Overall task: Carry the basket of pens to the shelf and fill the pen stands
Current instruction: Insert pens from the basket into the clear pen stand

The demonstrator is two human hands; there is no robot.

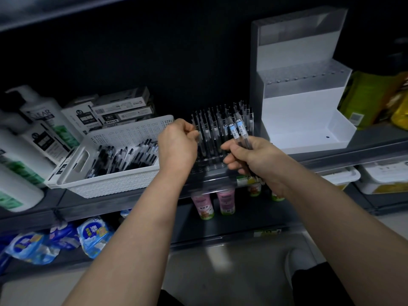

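A white perforated basket [134, 131] sits on the dark shelf [123, 203], left of centre, with several black-and-clear pens [123, 159] lying in it. Just right of it stands a clear pen stand [212, 160] holding several upright pens [217, 122]. My left hand [177, 146] is at the stand's left side, fingers curled, pinching a clear pen. My right hand [249, 156] grips a small bundle of pens [236, 129] with blue labels in front of the stand. A tall white tiered pen stand [304, 102] with no pens in it stands further right.
White pump bottles [33, 138] and stacked pen boxes [123, 107] crowd the shelf left of and behind the basket. Yellow-green packets [375, 98] lie at the far right. Drink cups [225, 200], white tubs [384, 177] and blue packs [92, 236] fill lower shelves.
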